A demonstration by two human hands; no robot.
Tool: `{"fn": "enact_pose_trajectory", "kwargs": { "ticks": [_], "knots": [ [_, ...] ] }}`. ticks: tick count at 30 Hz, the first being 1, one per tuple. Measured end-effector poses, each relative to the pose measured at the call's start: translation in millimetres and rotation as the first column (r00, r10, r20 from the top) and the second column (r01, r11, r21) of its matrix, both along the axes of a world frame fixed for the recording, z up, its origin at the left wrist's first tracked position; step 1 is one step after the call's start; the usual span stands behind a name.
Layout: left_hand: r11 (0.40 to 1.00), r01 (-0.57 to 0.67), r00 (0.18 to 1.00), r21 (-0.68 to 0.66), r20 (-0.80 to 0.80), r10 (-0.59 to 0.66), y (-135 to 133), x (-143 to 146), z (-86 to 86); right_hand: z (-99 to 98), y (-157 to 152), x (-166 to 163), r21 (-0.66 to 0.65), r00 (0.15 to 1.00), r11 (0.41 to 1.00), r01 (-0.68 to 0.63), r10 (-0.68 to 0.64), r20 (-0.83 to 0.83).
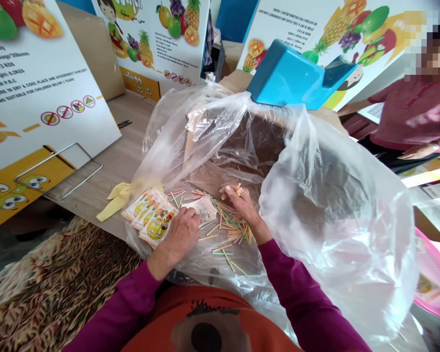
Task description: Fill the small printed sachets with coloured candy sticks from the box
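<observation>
My left hand has its fingers bent down on the near end of a small printed candy packet, which lies back side up. Several more packets with cartoon fruit fronts lie overlapped just to the left of that hand. Closed in a pinch, my right hand holds a few short pale candy sticks above the pile. Loose thin candy sticks in pink, orange, green and yellow are strewn on clear plastic around and between both hands.
A large clear plastic bag lines an open carton and spreads over the table. A blue tape dispenser stands behind it. Printed cartons surround the table. A yellow glove lies left. Another person stands at right.
</observation>
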State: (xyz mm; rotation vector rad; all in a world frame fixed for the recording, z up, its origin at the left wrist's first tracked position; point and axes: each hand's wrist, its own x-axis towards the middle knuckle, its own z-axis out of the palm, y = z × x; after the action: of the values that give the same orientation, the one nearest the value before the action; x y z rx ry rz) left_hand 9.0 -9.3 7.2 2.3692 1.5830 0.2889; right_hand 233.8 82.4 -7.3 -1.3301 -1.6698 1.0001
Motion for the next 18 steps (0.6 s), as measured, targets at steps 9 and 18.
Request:
{"fn": "enact_pose_trajectory", "kwargs": {
  "ticks": [9,18],
  "knots": [
    [0.986,-0.086,0.982,0.140,0.179,0.060,6,-8,-2.0,15.9,-28,16,0.068,0.936,0.988,-0.136,0.106,0.335],
    [0.995,-0.094,0.669,0.027,0.742,0.043,14,9,3.6,78.9,-62,1,0.098,0.978,0.977,-0.189,0.197,-0.074]
  ]
}}
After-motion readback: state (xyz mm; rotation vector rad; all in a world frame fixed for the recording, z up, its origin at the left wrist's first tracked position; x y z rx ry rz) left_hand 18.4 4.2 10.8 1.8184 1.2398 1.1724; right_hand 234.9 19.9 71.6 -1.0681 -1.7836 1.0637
